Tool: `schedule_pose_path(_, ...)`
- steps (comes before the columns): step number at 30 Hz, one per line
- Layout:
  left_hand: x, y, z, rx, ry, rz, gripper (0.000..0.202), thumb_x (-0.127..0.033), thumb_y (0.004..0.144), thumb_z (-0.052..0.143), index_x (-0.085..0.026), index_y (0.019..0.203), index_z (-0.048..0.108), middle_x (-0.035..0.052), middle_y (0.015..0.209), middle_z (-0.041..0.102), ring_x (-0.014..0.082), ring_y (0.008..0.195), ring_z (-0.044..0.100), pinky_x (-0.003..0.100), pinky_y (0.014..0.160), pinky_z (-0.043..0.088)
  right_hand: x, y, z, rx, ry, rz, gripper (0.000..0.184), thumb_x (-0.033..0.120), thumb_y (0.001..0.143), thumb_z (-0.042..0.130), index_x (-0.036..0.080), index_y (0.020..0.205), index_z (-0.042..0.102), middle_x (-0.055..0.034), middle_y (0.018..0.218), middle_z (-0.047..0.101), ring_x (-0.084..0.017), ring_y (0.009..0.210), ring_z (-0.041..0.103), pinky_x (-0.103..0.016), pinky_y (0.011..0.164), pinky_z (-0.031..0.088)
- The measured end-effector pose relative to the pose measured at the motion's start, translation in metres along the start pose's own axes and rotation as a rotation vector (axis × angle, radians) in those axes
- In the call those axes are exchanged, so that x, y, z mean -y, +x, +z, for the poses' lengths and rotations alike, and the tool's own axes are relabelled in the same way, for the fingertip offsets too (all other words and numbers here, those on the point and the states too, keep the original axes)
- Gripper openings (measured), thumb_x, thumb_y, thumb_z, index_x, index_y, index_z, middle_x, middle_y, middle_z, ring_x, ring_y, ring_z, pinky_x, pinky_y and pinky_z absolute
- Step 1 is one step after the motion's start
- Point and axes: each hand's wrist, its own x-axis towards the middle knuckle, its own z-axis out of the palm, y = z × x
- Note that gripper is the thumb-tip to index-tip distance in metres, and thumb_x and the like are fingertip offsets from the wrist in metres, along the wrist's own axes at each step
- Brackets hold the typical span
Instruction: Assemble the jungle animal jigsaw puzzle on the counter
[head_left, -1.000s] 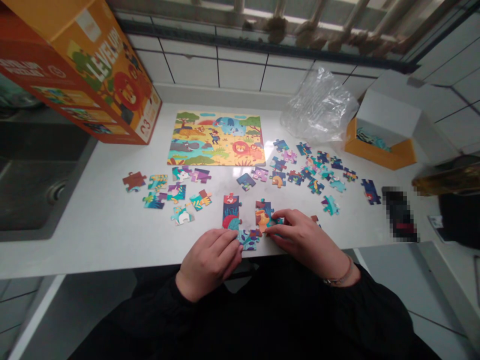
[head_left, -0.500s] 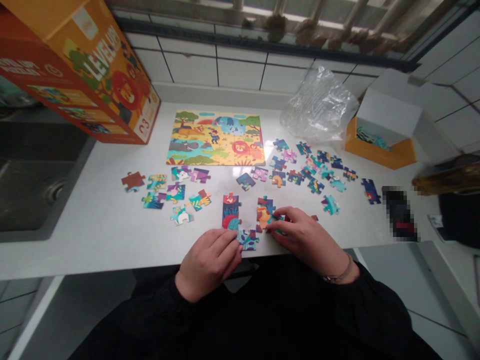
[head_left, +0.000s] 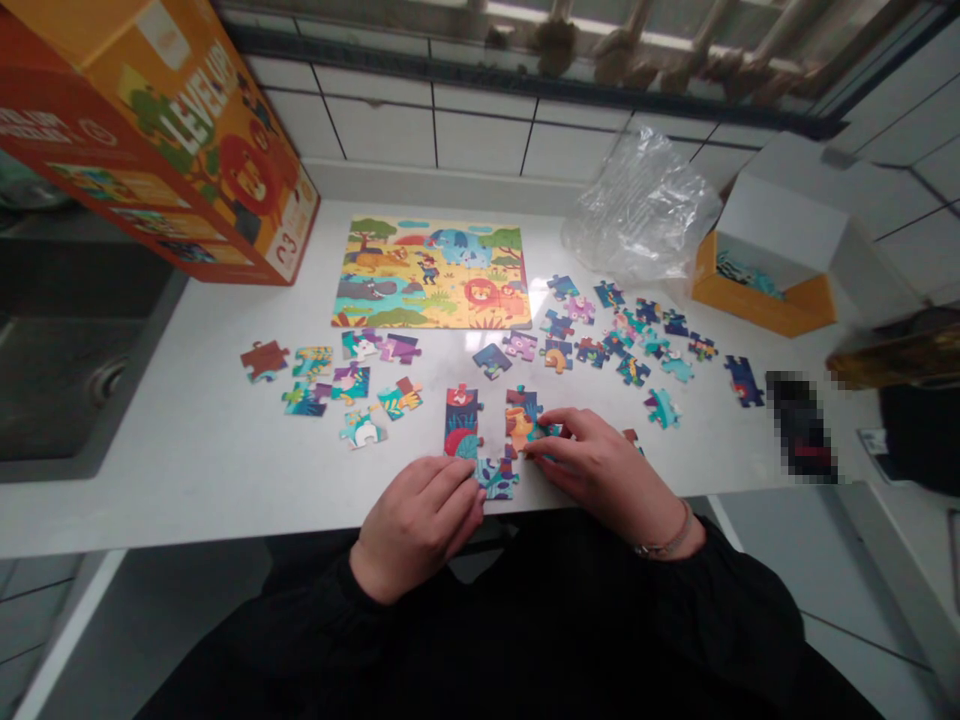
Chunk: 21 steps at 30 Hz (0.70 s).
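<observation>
My left hand is closed at the counter's front edge. Its fingertips press on the lower end of a joined puzzle strip with a red and teal round shape, beside a leafy blue puzzle piece. My right hand, with a bracelet at the wrist, has thumb and fingers bent around the right side of an upright pair of puzzle pieces, orange and blue. That pair's lower end touches the leafy piece. Part of another teal piece is hidden under my right fingers.
Loose pieces lie at left and right. Behind them is a finished animal puzzle. An orange box stands at back left, beside a sink. A clear plastic bag and an open box sit at back right.
My right hand has slid the orange and blue pair slightly left, against the leafy piece. My left hand stays in place.
</observation>
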Motion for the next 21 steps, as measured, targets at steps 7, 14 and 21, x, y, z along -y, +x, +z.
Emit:
schedule_pose_path(7,0.0005,-0.0019,0.0013,0.011,-0.022,-0.009,0.01,-0.013,0.099,0.076,-0.017,0.108,0.073,0.0112,0.114,0.082,0.0269,0.099,0.075,0.043,0.089,0.065,0.003,0.0019,-0.001,0.003,-0.008,0.006,0.023,0.021,0.104,0.074,0.033,0.12,0.084,-0.0109,0.137,0.072,-0.028,0.116,0.072,-0.047,0.099,0.064)
schedule_pose_path(14,0.001,-0.0032,0.0019,0.016,-0.021,-0.01,0.011,-0.014,0.099,0.075,-0.018,0.109,0.073,0.0109,0.114,0.082,0.0265,0.099,0.075,0.042,0.088,0.065,0.0021,-0.0024,0.0017,-0.017,-0.002,0.012,0.02,0.026,0.105,0.074,0.033,0.121,0.084,-0.0109,0.137,0.072,-0.028,0.117,0.071,-0.047,0.099,0.064)
schedule_pose_path(21,0.001,-0.0024,0.001,0.051,0.001,-0.003,0.021,-0.016,0.1,0.075,-0.019,0.12,0.075,0.0112,0.119,0.082,0.0267,0.101,0.076,0.043,0.088,0.064,0.0033,-0.0014,0.0032,-0.037,-0.024,0.009,0.02,0.025,0.108,0.069,0.033,0.118,0.085,-0.0103,0.135,0.074,-0.027,0.114,0.071,-0.045,0.097,0.063)
